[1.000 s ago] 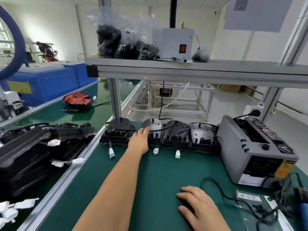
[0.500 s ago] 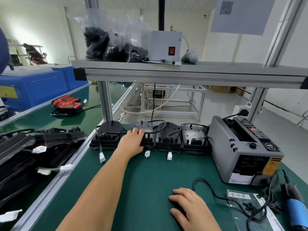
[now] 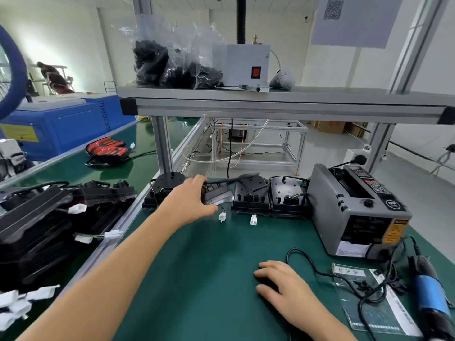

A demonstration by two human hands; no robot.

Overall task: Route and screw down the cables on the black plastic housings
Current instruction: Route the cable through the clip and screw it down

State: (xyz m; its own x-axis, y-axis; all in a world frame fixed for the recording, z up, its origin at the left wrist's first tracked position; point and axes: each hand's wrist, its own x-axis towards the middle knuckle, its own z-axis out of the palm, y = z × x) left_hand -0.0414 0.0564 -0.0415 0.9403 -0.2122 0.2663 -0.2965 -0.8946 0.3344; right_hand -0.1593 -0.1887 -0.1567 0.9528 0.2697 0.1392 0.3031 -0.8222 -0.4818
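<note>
The second black housing from the left [image 3: 218, 194] in the far row was clasped between the fingers and thumb of the left hand [image 3: 189, 203]. It was seen tilted, out of line with the leftmost housing [image 3: 165, 188] and the two housings to its right [image 3: 251, 195]. Its black cable [image 3: 231, 180] was stretched rightward towards the next housing, and its white connector [image 3: 222, 216] hung just above the green mat [image 3: 209, 267], close to a second connector [image 3: 253, 220]. If the housing were drawn nearer, the cable could be snagged on the neighbour, and that unit could be dragged or tipped out of the row. The dangling connector could also be caught on the mat or tangled with the other lead. Since the housing was held by one side only, it could be twisted out of the grasp and dropped. The right hand [image 3: 283, 289] was laid palm down on the near mat, fingers relaxed and clasping nothing, beside a loose black cord [image 3: 302, 259]. The electric screwdriver [image 3: 430, 291] was left at the near right, so its cord could be fouled when it was reached for.
</note>
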